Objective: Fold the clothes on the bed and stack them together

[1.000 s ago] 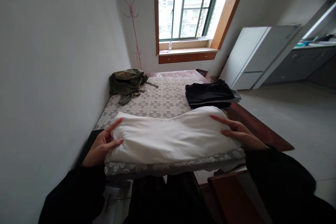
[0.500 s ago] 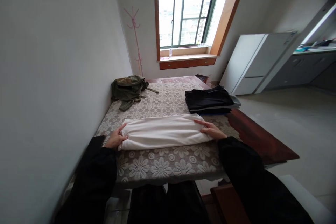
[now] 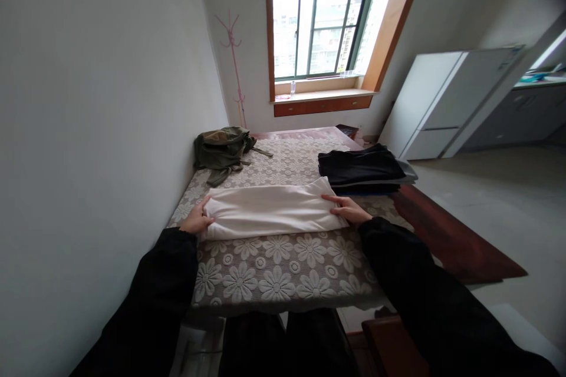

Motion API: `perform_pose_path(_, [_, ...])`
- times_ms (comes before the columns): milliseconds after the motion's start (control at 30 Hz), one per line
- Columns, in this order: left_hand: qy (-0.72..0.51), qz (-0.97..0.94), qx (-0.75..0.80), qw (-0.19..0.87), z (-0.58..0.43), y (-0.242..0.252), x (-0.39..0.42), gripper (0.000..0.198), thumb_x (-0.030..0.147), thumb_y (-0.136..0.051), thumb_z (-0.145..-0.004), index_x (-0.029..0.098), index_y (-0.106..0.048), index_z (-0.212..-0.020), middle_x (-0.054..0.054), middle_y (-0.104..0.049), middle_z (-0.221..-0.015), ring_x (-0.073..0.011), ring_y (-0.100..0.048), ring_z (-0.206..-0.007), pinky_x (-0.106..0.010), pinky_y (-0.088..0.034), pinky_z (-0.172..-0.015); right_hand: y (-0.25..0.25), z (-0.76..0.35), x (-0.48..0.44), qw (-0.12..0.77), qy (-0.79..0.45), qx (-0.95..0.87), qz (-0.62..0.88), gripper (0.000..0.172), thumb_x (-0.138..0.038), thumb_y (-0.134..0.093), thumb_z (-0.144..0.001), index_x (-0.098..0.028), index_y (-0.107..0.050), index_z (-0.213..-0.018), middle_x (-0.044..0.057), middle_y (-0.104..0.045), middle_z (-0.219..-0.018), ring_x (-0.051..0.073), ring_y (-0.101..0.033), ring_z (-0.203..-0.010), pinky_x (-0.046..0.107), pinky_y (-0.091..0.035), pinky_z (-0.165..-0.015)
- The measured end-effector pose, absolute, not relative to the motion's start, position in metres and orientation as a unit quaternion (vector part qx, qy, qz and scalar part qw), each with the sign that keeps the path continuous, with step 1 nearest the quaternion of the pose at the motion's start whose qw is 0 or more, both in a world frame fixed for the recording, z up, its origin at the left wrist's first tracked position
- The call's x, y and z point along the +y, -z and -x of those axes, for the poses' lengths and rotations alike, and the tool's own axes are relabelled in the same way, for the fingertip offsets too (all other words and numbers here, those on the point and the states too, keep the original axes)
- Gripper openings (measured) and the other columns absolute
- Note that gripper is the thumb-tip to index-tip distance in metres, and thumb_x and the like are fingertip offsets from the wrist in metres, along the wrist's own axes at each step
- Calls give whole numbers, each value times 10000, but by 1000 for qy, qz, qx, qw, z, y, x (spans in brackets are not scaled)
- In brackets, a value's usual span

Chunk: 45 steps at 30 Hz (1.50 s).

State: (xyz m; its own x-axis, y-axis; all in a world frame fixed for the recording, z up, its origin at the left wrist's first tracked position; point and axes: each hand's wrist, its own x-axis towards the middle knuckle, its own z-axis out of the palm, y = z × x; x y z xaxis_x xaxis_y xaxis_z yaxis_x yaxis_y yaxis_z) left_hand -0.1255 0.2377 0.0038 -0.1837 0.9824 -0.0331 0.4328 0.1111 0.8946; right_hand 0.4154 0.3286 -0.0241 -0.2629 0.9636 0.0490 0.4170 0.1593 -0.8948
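Observation:
A white folded cloth lies lengthwise across the patterned tablecloth, with shallow creases along it. My left hand grips its left end, thumb on top and fingers at the edge. At the right end, my right hand holds the cloth between thumb and fingers, the index finger stretched over the top. The cloth's far right corner sticks up a little. Beyond that end sits a stack of folded dark clothes.
A green backpack rests at the table's far left, against the wall. Bare reddish tabletop shows on the right. Behind stand a pink coat rack, a window and a white fridge. A brown chair is at the lower right.
The white cloth has moved slightly away from me, toward the dark stack, with both hands still on its ends. Its far right corner has risen. The view has shifted a little.

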Motion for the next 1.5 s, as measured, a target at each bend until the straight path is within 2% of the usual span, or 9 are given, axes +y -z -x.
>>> perform_pose_path(267, [-281,-587,720,240,142,-3,248,819,243,-724,-642,137,-595,-1443,-123,-725,-1247,-208,-685,-785,-310,-547,-791,14,-423,335,308,-232,-744,547,499,-212,-685,-765,-196,-764,-1257,122,-710,-1310,266,-697,-981,388,-515,-991])
perform_pose_path(433, [-227,-627,723,182,133,-7,281,559,304,-658,-753,164,-703,-1293,-136,-712,-1309,-278,-701,-1048,-319,-498,-971,-12,-389,351,135,51,-850,507,386,-192,-517,-961,-187,-713,-1294,142,-696,-1296,270,-634,-1065,367,-451,-963])
perform_pose_path(567, [-196,-647,723,143,123,-4,308,469,284,-667,-756,162,-730,-1205,-171,-696,-1329,-318,-640,-1224,-347,-443,-1061,-14,-361,376,74,101,-868,481,354,-98,-608,-849,-174,-750,-1165,173,-724,-1206,340,-541,-1185,489,-298,-1103])
perform_pose_path(700, [-181,-649,730,117,124,-4,317,380,307,-730,-715,181,-757,-1073,-150,-749,-1138,-327,-672,-1114,-365,-475,-986,-6,-355,395,57,106,-871,476,336,-22,-658,-716,-200,-760,-982,110,-744,-992,326,-516,-1202,550,-161,-1180])
perform_pose_path(933, [-246,-644,719,92,123,-16,301,181,339,-671,-797,216,-764,-892,-89,-762,-940,-276,-674,-988,-336,-485,-895,-7,-358,398,120,71,-870,473,171,-109,-575,-860,-186,-728,-861,97,-750,-957,267,-589,-1040,592,-189,-1164])
perform_pose_path(1067, [-310,-638,699,92,122,-32,275,242,399,-629,-859,217,-760,-950,-76,-777,-1026,-259,-681,-1014,-333,-487,-938,-15,-371,379,186,50,-866,462,197,-190,-530,-933,-191,-727,-932,122,-759,-1049,279,-632,-1051,559,-264,-1169])
perform_pose_path(1200, [-366,-623,685,94,117,-45,232,343,491,-606,-895,200,-751,-1003,-72,-781,-1026,-266,-695,-1008,-337,-503,-943,-17,-402,337,250,24,-866,433,222,-292,-524,-979,-219,-733,-977,104,-763,-992,268,-668,-989,449,-451,-1051])
perform_pose_path(1333, [-454,-590,656,122,102,-48,179,389,573,-643,-880,209,-745,-971,-64,-787,-1023,-284,-700,-1020,-353,-513,-980,-13,-432,284,353,23,-850,391,190,-353,-581,-993,-263,-742,-949,80,-765,-962,275,-675,-995,459,-480,-1036])
perform_pose_path(1500, [-495,-570,638,155,89,-42,120,325,557,-688,-869,250,-755,-950,-53,-804,-1058,-293,-715,-1077,-366,-514,-1046,-9,-449,232,357,55,-853,377,186,-300,-593,-1014,-294,-777,-982,55,-776,-969,240,-697,-950,411,-527,-948])
